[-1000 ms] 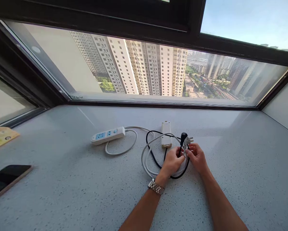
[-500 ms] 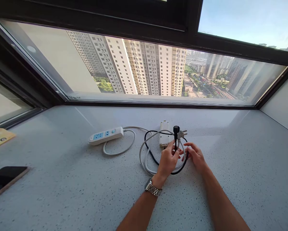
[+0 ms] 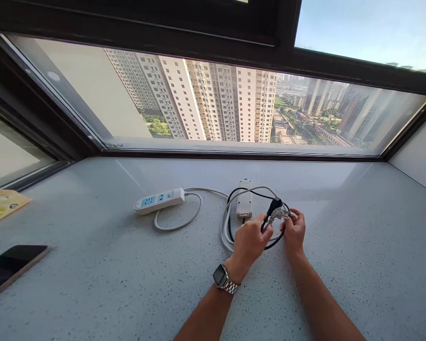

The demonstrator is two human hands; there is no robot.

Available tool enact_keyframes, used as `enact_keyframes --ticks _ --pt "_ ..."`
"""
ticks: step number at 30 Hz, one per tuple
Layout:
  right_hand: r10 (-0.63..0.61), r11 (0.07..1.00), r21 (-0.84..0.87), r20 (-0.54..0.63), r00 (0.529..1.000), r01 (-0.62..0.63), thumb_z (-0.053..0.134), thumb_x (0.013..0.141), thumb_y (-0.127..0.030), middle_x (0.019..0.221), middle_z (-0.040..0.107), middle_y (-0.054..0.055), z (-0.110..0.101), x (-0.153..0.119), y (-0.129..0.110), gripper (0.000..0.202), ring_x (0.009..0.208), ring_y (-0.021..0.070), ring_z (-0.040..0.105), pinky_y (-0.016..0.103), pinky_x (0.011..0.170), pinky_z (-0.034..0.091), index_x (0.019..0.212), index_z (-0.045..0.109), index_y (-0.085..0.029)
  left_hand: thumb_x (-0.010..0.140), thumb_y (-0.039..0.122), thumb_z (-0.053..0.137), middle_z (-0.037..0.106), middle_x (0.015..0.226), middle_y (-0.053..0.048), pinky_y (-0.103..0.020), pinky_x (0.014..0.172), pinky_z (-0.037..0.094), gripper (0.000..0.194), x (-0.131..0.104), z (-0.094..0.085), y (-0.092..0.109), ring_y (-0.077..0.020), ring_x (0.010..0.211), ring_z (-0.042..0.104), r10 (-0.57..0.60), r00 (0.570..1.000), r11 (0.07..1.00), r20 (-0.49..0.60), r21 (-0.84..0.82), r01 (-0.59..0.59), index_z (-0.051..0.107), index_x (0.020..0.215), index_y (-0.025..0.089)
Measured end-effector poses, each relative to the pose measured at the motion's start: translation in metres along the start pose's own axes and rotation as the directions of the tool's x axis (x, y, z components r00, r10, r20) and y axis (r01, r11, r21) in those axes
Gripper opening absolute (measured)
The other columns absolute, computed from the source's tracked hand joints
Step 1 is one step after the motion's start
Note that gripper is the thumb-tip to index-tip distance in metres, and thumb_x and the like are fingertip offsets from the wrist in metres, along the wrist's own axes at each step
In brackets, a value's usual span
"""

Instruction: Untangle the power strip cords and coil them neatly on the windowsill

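Observation:
My left hand [image 3: 249,242], with a watch on its wrist, is closed around a black cord and a white cord just below their plugs. The black plug [image 3: 275,205] tilts to the right beside the white plug [image 3: 278,214], whose prongs point towards my right hand [image 3: 294,233]. That hand pinches the right side of the looped cords; its fingertips are partly hidden. The black cord [image 3: 230,222] and white cord [image 3: 224,234] lie in loose loops left of my hands. A white power strip [image 3: 159,201] with blue sockets lies at the left, joined to the white cord.
Behind the loops rests another white block [image 3: 244,204], its sockets not visible. A phone [image 3: 13,267] and a yellow packet [image 3: 4,206] lie at the left on the speckled sill [image 3: 134,293]. The dark window frame [image 3: 241,154] bounds the back.
Both plugs have tipped from upright to the right. My right hand has moved in slightly and closed on the loops, which have shifted right.

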State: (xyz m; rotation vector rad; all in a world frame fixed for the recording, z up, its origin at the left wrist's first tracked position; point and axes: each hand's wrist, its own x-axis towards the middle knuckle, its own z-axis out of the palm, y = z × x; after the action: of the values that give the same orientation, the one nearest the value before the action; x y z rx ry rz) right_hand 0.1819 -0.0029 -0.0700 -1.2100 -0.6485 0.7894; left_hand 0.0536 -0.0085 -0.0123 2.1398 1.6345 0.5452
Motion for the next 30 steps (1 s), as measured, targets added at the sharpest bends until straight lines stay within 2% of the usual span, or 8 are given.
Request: enact_keyframes --ticks 7,10,12,14,19,23,27,30 --pt "-0.358 0.917 -0.219 -0.086 0.930 0.333 0.052 0.084 -0.037 0.088 0.066 0.006 0.000 -0.013 0.005 0.023 0.062 0.0131 0.053 0.028 0.058 0.045 0.097 0.055 -0.018 0.087 0.038 0.053 0.072 0.097 -0.010 -0.029 0.070 0.045 0.033 0.002 -0.009 -0.007 -0.0268 0.092 0.066 -0.095 0.987 0.980 0.128 0.185 0.071 0.067 0.114 0.025" --pt "-0.641 0.679 -0.333 0.165 0.749 0.654 0.045 0.091 -0.033 0.093 0.067 0.008 0.000 -0.023 0.000 0.024 0.082 0.0188 0.057 0.034 0.072 0.045 0.104 0.060 -0.019 0.088 0.034 0.050 0.071 0.098 -0.011 -0.031 0.073 0.046 0.033 0.004 0.000 -0.010 -0.0271 0.093 0.066 -0.057 0.991 0.989 0.121 0.144 0.040 0.065 0.115 0.023" --pt "-0.720 0.519 -0.321 0.335 0.608 0.792 0.036 0.095 -0.030 0.102 0.068 0.009 0.000 -0.026 -0.004 0.033 0.092 0.0213 0.058 0.039 0.082 0.042 0.119 0.057 -0.020 0.090 0.034 0.045 0.071 0.088 -0.010 -0.029 0.069 0.045 0.030 0.005 0.005 -0.013 -0.0243 0.083 0.065 0.112 0.977 0.991 0.182 -0.094 -0.096 0.070 0.099 0.019" --pt "-0.719 0.420 -0.362 0.427 0.548 0.832 0.029 0.097 -0.031 0.106 0.068 0.010 -0.002 -0.027 -0.007 0.041 0.100 0.0235 0.058 0.043 0.089 0.037 0.131 0.051 -0.021 0.092 0.039 0.037 0.068 0.071 -0.007 -0.027 0.060 0.044 0.042 0.006 0.006 -0.017 -0.0206 0.067 0.061 0.302 0.926 0.908 0.227 -0.364 -0.207 0.068 0.073 0.017" --pt "-0.539 0.462 -0.491 0.506 0.673 0.739 0.022 0.098 -0.038 0.104 0.070 0.013 -0.002 -0.025 -0.011 0.054 0.092 0.0242 0.062 0.041 0.087 0.038 0.145 0.034 -0.016 0.094 0.043 0.023 0.063 0.062 -0.007 -0.026 0.054 0.046 0.058 0.001 -0.018 -0.023 -0.0185 0.060 0.059 0.383 0.873 0.741 0.303 -0.665 -0.094 0.064 0.063 0.018" --pt "-0.452 0.488 -0.592 0.458 0.766 0.642 0.028 0.096 -0.046 0.077 0.071 0.009 0.000 -0.025 -0.010 0.057 0.074 0.0234 0.062 0.041 0.088 0.038 0.141 0.043 -0.014 0.079 0.042 0.058 0.062 0.064 -0.003 -0.024 0.048 0.039 0.026 -0.003 -0.033 -0.020 -0.0168 0.057 0.054 0.454 0.819 0.774 0.352 -0.611 -0.166 0.067 0.074 0.018" --pt "-0.442 0.518 -0.628 0.386 0.810 0.581 0.031 0.094 -0.052 0.060 0.065 0.005 0.000 -0.024 -0.007 0.058 0.059 0.0211 0.057 0.039 0.083 0.039 0.133 0.054 -0.014 0.070 0.023 0.062 0.058 0.060 0.000 -0.023 0.047 0.031 0.008 -0.006 -0.034 -0.014 -0.0131 0.051 0.048 0.338 0.879 0.915 0.335 -0.335 -0.224 0.058 0.065 0.019" --pt "-0.458 0.548 -0.592 0.379 0.804 0.591 0.031 0.094 -0.054 0.066 0.068 0.005 -0.002 -0.022 -0.006 0.059 0.055 0.0189 0.056 0.038 0.080 0.039 0.131 0.056 -0.016 0.079 0.027 0.051 0.055 0.055 0.000 -0.021 0.046 0.034 0.015 -0.005 -0.046 -0.014 -0.0119 0.047 0.048 0.237 0.925 0.893 0.296 -0.441 -0.087 0.056 0.069 0.018"
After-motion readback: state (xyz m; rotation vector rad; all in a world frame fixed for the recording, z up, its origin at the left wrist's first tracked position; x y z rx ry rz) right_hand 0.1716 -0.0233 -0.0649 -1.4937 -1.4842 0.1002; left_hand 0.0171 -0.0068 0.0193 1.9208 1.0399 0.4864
